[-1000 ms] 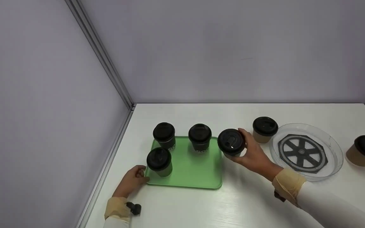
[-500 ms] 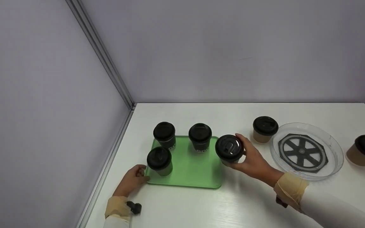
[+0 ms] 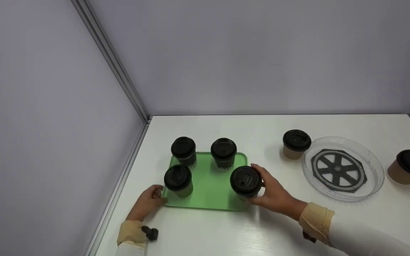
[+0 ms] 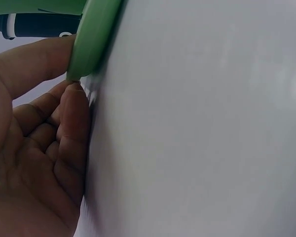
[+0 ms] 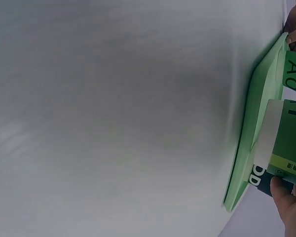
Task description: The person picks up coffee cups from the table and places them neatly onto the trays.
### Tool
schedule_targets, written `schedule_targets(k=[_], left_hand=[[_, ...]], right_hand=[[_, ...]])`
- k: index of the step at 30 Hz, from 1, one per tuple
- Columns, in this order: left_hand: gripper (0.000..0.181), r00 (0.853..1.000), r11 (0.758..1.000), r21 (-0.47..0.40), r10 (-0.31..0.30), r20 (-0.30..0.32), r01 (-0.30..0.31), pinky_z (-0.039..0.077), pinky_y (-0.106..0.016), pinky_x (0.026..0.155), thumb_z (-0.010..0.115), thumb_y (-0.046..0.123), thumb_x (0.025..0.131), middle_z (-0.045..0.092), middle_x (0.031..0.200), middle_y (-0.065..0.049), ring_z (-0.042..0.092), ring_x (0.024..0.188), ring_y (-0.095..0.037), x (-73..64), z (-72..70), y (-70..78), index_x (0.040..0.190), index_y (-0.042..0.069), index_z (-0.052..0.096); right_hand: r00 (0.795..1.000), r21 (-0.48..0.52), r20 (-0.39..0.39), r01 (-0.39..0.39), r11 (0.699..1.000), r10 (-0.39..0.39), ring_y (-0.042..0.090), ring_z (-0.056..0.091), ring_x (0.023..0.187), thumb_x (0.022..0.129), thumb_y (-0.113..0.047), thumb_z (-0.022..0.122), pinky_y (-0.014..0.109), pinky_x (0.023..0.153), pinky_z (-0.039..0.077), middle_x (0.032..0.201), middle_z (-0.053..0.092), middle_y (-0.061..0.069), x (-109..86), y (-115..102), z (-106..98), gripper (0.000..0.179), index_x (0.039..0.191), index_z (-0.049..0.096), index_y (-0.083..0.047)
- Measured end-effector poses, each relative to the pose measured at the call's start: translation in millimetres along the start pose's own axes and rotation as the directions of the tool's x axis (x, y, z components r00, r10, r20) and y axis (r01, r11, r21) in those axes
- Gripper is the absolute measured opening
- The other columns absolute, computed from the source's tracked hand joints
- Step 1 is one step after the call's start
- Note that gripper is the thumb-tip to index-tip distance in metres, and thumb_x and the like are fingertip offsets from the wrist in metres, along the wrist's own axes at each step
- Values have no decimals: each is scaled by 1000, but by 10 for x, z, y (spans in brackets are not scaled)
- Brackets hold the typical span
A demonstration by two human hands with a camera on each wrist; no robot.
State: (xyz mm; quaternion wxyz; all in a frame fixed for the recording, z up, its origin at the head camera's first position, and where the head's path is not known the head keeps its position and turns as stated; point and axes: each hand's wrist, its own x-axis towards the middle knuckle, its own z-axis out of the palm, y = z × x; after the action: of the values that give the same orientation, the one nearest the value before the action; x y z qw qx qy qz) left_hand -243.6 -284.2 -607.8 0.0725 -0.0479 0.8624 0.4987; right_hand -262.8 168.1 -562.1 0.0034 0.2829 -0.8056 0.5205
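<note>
My right hand [image 3: 276, 195] grips a paper coffee cup [image 3: 246, 180] with a black lid, thumb and fingers around its side. That cup is upright at the front right of the green tray [image 3: 208, 193]; in the right wrist view its green printed side [image 5: 289, 143] shows near the tray surface, but contact with the tray cannot be told. My left hand [image 3: 146, 203] pinches the tray's front left corner, and the left wrist view shows thumb and fingers at the green rim [image 4: 91, 44]. Three lidded cups stand on the tray: back left [image 3: 183, 151], back middle [image 3: 224, 153] and front left [image 3: 178, 180].
Right of the tray, a brown cup with a black lid [image 3: 296, 144] stands beside a clear round dish [image 3: 378, 177] with a dark spoked pattern. Another brown cup [image 3: 406, 172] is at the far right. Grey walls bound the white table [image 3: 205, 231] at the left and back.
My right hand has carried its cup leftward and toward me, from the tray's right edge to above its front right part. My left hand has stayed at the tray corner.
</note>
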Motion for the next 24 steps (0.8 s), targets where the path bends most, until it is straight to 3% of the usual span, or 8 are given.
schedule_targets(k=[10, 24], left_hand=[[48, 1000, 1000, -10, 11, 1, -11, 42, -33, 73, 76, 7, 83, 53, 91, -8, 47, 78, -19, -16, -3, 5, 126, 0, 55], [49, 1000, 1000, -3, 14, -3, -14, 43, -34, 76, 76, 8, 83, 54, 93, -7, 48, 80, -19, -10, -2, -6, 126, 1, 56]], right_hand=[[999, 30, 31, 7, 1000, -7, 14, 43, 129, 70, -27, 90, 43, 95, 47, 141, 42, -7, 49, -41, 177, 102, 151, 28, -23], [999, 61, 41, 5, 998, -8, 16, 43, 130, 71, -23, 89, 44, 95, 46, 142, 43, -5, 142, -104, 406, 102, 151, 26, -27]])
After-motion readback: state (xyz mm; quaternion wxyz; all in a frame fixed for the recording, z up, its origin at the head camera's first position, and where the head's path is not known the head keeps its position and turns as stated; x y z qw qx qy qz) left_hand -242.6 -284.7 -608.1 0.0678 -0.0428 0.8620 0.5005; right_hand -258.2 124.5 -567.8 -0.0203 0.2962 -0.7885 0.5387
